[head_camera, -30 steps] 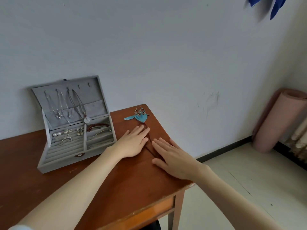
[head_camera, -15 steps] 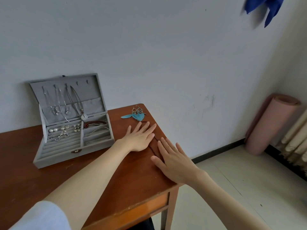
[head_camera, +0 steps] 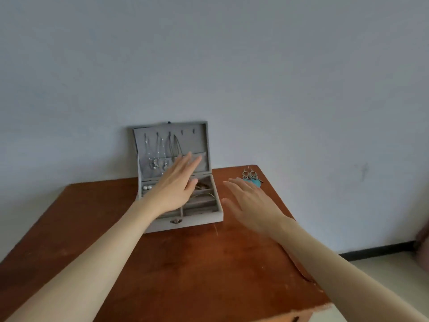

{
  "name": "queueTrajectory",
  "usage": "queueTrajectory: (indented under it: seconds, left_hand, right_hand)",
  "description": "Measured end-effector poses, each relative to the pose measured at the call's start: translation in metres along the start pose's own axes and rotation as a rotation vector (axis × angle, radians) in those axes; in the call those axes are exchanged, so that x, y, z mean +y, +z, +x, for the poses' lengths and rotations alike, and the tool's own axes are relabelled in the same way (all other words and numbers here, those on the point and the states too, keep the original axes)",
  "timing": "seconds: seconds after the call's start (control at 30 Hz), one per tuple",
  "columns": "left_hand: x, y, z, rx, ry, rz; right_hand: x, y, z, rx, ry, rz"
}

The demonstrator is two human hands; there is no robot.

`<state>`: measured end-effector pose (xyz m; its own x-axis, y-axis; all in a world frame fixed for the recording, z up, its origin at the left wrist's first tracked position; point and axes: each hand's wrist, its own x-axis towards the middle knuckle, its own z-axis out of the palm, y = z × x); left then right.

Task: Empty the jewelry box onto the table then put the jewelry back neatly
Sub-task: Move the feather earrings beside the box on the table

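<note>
Grey jewelry box [head_camera: 162, 225] stands open at the back of the brown wooden surface [head_camera: 185, 263], lid [head_camera: 199, 138] upright against the wall. Necklaces [head_camera: 160, 156] hang from the lid hooks; pearl earrings [head_camera: 147, 187] sit in the left tray, a thin bangle [head_camera: 205, 194] in a right compartment.

Left hand [head_camera: 175, 189] hovers over the tray, fingers [head_camera: 192, 162] spread and extended toward the lid, holding nothing. Right hand [head_camera: 249, 201] is flat and open just beside the box's right wall, also empty.

Only a pair of turquoise dangle earrings [head_camera: 251, 178] lies out on the surface, just past the right fingertips.

Judgement: emptying barely begun. Nearly all pieces remain in the box; the rest of the unloading and the whole neat return are left.
</note>
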<state>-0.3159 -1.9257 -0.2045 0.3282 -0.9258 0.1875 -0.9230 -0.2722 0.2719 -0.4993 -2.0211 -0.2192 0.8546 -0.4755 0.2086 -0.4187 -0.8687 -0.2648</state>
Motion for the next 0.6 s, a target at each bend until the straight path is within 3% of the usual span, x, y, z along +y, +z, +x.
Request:
queueTrajectory:
  seconds: [0.13, 0.3, 0.43, 0.6]
  left_hand:
    - [-0.045, -0.020, -0.002, 0.126, -0.154, -0.164]
    - [-0.081, -0.037, 0.009, 0.327, -0.432, -0.459]
    - [-0.100, -0.044, 0.024, 0.359, -0.485, -0.611]
    - [-0.098, -0.048, 0.037, 0.386, -0.509, -0.848]
  right_hand:
    - [-0.016, 0.005, 0.059, 0.006, 0.000, 0.120]
    - [-0.014, 0.007, 0.129, 0.097, 0.194, 0.372]
    - [-0.012, 0.009, 0.166, 0.230, 0.299, 0.525]
    - [-0.016, 0.006, 0.179, 0.285, 0.292, 0.775]
